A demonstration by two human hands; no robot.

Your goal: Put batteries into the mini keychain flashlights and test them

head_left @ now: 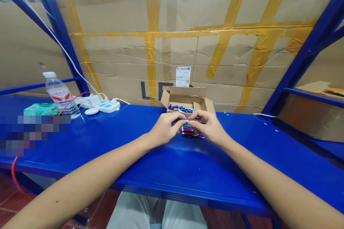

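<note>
Two bare hands meet above one blue table (129, 171): the left hand (167, 127) and right hand (209, 126) pinch one small silvery piece (187, 122) between their fingertips, at the dial's centre. At 6 o'clock lie at least three metallic pens (187, 134), partly covered by the right hand. At 12, one open carton (210, 106) holds coloured pens (181, 108), too overlapped to count; one cardboard panel (120, 61) stands behind. Toward 9–10: one power strip (109, 106), one bottle (63, 96).
</note>
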